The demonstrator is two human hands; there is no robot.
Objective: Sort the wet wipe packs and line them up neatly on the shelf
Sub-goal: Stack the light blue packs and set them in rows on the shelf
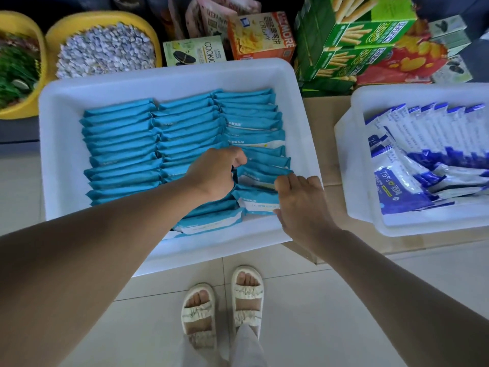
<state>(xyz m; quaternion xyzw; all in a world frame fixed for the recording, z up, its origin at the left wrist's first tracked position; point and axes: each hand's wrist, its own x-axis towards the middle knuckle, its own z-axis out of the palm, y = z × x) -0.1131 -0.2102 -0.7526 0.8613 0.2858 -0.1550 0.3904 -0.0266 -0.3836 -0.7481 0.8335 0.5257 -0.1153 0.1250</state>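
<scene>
A large white bin (60, 144) holds several teal wet wipe packs (121, 133) standing on edge in three rows. My left hand (214, 173) reaches into the right row, its fingers curled down onto the packs there. My right hand (301, 202) is at the near right corner, fingertips curled over the edge of a teal pack (260, 200) that leans flatter than the others. A second white bin (354, 181) to the right holds several blue-and-white wipe packs (423, 144), some upright and some lying loose.
Two yellow basins (103, 19) stand behind at the left. Snack boxes (262, 35) and green cartons (352, 46) are stacked at the back. Both bins rest on a cardboard surface (330, 144). My feet in white sandals (222, 305) stand on the tiled floor.
</scene>
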